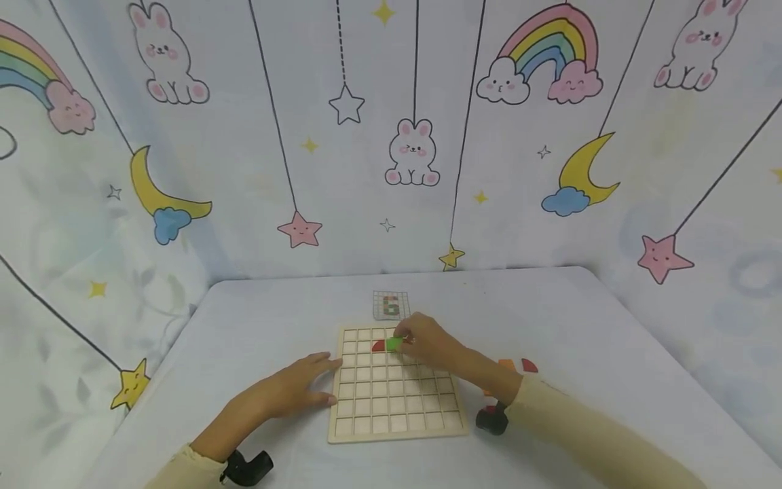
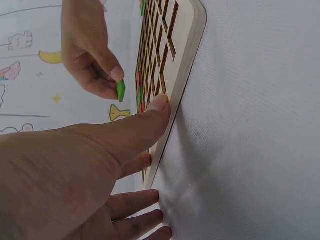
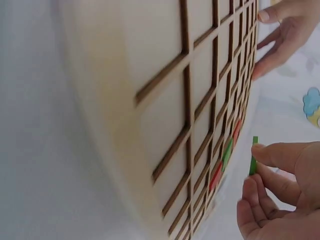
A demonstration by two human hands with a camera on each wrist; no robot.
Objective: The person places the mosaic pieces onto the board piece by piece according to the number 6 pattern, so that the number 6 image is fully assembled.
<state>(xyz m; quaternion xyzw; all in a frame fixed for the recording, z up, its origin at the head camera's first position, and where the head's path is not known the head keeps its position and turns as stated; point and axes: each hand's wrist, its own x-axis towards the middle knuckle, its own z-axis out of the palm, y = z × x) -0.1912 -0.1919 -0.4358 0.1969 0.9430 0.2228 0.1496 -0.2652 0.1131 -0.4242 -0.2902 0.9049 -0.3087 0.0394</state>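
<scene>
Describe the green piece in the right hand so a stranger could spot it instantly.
Find the wooden grid board on the white table. Just above it, the right hand pinches a thin green piece. Unlike the green tile lying in the grid between two red pieces, this one is held clear of the board.
</scene>
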